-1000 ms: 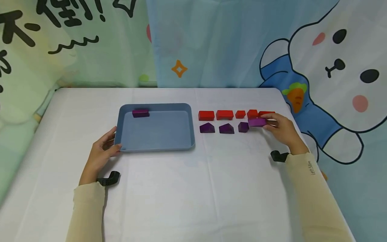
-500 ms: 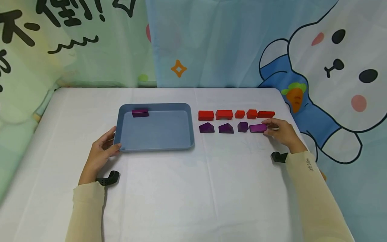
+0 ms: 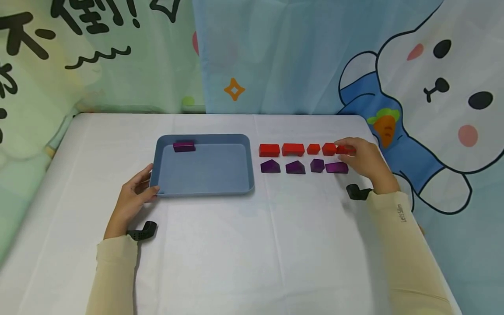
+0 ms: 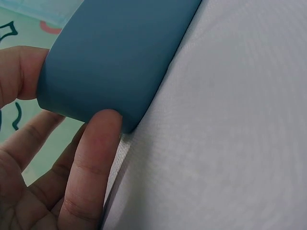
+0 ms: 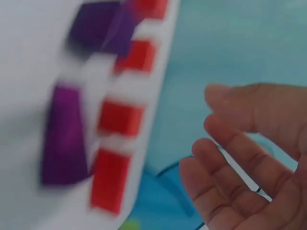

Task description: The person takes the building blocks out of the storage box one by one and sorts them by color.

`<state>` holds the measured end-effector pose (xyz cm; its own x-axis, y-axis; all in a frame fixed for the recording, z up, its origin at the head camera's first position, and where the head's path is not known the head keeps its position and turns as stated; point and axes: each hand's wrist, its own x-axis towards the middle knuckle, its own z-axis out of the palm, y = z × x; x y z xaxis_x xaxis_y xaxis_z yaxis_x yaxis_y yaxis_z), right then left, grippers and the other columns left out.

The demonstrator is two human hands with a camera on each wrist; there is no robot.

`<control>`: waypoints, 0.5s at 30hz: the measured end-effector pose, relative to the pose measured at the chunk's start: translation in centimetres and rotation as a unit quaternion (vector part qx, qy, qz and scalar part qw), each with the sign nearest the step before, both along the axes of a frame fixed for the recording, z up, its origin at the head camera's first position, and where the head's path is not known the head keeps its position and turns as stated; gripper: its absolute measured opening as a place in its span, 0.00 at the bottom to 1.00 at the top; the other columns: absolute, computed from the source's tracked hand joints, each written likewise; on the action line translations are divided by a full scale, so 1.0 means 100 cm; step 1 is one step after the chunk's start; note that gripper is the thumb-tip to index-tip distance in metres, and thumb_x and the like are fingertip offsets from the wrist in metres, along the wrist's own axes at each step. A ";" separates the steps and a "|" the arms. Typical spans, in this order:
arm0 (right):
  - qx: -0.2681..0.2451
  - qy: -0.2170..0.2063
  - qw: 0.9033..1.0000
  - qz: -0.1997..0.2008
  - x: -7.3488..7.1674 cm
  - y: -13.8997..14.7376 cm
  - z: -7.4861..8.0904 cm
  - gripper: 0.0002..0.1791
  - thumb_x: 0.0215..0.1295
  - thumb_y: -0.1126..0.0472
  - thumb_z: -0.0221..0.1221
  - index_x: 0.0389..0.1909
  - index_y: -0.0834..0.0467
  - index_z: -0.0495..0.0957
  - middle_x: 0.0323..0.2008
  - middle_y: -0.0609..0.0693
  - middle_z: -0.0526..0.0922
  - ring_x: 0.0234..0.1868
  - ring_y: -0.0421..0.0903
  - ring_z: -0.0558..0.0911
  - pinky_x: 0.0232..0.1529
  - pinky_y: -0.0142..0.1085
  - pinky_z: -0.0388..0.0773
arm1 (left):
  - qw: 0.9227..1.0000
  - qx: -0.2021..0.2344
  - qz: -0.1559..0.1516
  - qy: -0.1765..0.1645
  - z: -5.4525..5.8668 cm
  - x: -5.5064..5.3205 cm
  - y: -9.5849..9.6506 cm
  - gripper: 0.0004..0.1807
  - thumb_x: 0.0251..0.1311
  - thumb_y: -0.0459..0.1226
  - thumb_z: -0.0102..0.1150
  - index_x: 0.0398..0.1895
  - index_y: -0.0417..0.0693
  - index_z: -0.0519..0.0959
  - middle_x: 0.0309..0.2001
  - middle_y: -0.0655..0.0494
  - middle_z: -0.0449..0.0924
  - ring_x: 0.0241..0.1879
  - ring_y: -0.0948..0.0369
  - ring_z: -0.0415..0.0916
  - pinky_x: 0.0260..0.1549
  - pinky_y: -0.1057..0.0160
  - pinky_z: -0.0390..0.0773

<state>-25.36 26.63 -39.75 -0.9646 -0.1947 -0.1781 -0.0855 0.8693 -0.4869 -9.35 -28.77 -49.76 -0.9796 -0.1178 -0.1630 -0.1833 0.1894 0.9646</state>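
My left hand (image 3: 134,197) holds the near left corner of a blue-grey tray (image 3: 204,177) between thumb and fingers. One purple block (image 3: 184,146) lies inside the tray, by its far wall. To the right, my right hand (image 3: 366,159) is over the end of the red row, its fingers partly covering the last red block (image 3: 344,150). Its thumb and fingers (image 5: 225,167) are spread apart in the right wrist view, with nothing between them. Just in front of that red block, a long purple block (image 3: 336,168) lies on the table, apart from the hand.
Several other red blocks (image 3: 269,150) form a row right of the tray. Several purple blocks (image 3: 270,166) make a second row, nearer me. Everything stands on a white-covered table (image 3: 220,253), with a printed curtain (image 3: 275,57) behind.
My right hand set the long purple block down at the end of its row and let go. It then moved farther back to the last red block. My left hand stayed on the tray.
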 end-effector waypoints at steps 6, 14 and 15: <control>-0.085 0.043 0.994 0.056 -0.002 -0.053 0.009 0.23 0.79 0.70 0.60 0.72 0.68 0.75 0.69 0.70 0.76 0.69 0.69 0.74 0.70 0.63 0.74 | 1.000 0.003 0.000 0.003 -0.001 -0.002 -0.001 0.42 0.72 0.29 0.61 0.87 0.44 0.57 0.79 0.28 0.62 0.72 0.38 0.67 0.39 0.75 0.84; -0.187 0.031 0.977 0.100 -0.012 -0.131 -0.004 0.19 0.80 0.69 0.59 0.67 0.68 0.80 0.64 0.66 0.82 0.65 0.61 0.80 0.71 0.55 0.77 | 1.000 0.005 0.001 0.009 -0.002 -0.002 -0.002 0.42 0.71 0.29 0.61 0.87 0.43 0.58 0.79 0.28 0.62 0.72 0.36 0.68 0.39 0.75 0.84; -0.197 0.026 0.974 0.105 -0.015 -0.141 -0.007 0.19 0.80 0.69 0.59 0.66 0.68 0.80 0.64 0.66 0.82 0.65 0.61 0.80 0.71 0.54 0.77 | 1.000 0.005 0.001 0.008 -0.002 -0.002 -0.002 0.42 0.71 0.29 0.61 0.87 0.43 0.58 0.79 0.28 0.62 0.72 0.36 0.67 0.40 0.75 0.84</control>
